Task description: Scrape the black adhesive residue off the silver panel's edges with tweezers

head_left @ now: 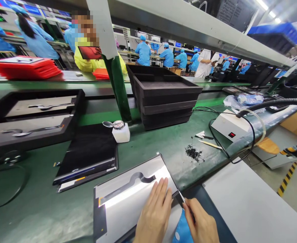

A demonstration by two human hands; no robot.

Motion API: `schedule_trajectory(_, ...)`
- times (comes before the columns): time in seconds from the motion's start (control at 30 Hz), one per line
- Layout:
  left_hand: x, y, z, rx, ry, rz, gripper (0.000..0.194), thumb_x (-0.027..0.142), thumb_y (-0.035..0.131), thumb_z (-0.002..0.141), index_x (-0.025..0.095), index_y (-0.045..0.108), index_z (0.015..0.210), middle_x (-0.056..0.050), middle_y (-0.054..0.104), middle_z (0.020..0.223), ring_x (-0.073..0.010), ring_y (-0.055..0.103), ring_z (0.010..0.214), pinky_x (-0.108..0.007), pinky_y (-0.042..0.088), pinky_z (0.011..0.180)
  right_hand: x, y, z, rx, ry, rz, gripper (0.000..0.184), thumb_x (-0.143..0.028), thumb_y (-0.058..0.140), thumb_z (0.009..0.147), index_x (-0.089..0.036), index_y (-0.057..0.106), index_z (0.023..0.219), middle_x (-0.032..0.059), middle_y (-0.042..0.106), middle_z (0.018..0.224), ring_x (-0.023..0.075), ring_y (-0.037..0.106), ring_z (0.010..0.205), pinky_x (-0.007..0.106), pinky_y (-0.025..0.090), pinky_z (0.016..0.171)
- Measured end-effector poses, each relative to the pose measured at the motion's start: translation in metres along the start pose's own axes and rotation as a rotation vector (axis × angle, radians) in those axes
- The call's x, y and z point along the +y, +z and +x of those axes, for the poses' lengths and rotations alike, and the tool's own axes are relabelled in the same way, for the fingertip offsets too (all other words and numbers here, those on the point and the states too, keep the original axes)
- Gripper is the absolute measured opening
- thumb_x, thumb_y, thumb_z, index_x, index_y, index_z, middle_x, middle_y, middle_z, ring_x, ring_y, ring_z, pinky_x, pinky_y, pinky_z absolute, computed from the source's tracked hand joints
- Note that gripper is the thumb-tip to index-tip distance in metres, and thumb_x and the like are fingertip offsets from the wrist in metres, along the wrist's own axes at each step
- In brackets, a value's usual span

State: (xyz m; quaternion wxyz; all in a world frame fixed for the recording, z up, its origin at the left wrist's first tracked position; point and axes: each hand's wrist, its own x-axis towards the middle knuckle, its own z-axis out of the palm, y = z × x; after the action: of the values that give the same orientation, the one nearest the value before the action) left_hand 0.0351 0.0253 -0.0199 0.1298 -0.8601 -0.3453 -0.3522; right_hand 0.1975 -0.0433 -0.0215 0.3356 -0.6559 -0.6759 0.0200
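My left hand (154, 214) lies flat with fingers stretched out on the silver back of a display panel (128, 209). A dark curved ribbon cable (130, 182) runs over that back. My right hand (201, 222) is closed around a thin pointed metal tool (181, 196), whose exact kind I cannot make out. Its tip meets the panel's right edge near the corner. Left of this panel, more display panels (90, 152) lie stacked, black face up. Behind the panel sits a small heap of black scraps (194, 153).
A white dispenser bottle (121, 132) with its lid open stands by a green post (118, 91). Stacked black trays (166, 98) are behind, another tray (74, 125) with panels at left. At right are a pale stick tool (211, 144), a white box (230, 125) and cables. Co-workers sit beyond.
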Motion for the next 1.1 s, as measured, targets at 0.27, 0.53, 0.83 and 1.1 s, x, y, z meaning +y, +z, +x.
schedule_trajectory(0.27,0.0,0.002,-0.001,0.008,-0.004,-0.005,0.032,0.001,0.038,0.093,0.004,0.062,0.113,-0.021,0.064,0.129,-0.0323,0.063,0.118,-0.045,0.057,0.094,0.002,-0.004,0.013,-0.274,0.659,0.756,0.05,-0.066,0.06,0.083,-0.019,0.057,0.068,-0.0049,0.052,0.052,0.0058,0.037,0.033,0.018,0.027,0.032)
schedule_trajectory(0.53,0.0,0.002,0.0,-0.013,-0.017,-0.022,0.029,0.004,0.038,0.095,0.006,0.062,0.112,-0.02,0.063,0.131,-0.0324,0.061,0.121,-0.046,0.057,0.094,0.0,-0.006,0.028,-0.435,1.205,1.513,0.056,-0.056,0.093,0.043,-0.014,0.066,0.068,-0.0123,0.045,0.046,-0.0045,0.012,0.029,0.01,0.011,0.026)
schedule_trajectory(0.83,-0.001,0.0,0.001,-0.008,-0.016,-0.015,0.027,0.006,0.04,0.097,0.007,0.062,0.113,-0.018,0.064,0.13,-0.0301,0.063,0.12,-0.043,0.057,0.095,0.0,-0.001,0.011,-0.202,0.692,0.895,0.049,-0.064,0.069,0.078,-0.016,0.07,0.089,-0.004,0.056,0.057,0.0041,0.039,0.033,0.016,0.029,0.032)
schedule_trajectory(1.1,0.0,0.003,-0.003,-0.014,-0.033,-0.047,0.03,0.005,0.041,0.095,0.006,0.062,0.116,-0.019,0.061,0.134,-0.0304,0.058,0.126,-0.044,0.055,0.1,-0.008,-0.004,0.004,-0.06,0.345,0.384,0.037,-0.049,0.049,0.097,-0.022,0.073,0.089,0.001,0.065,0.063,0.0133,0.055,0.042,0.02,0.041,0.036)
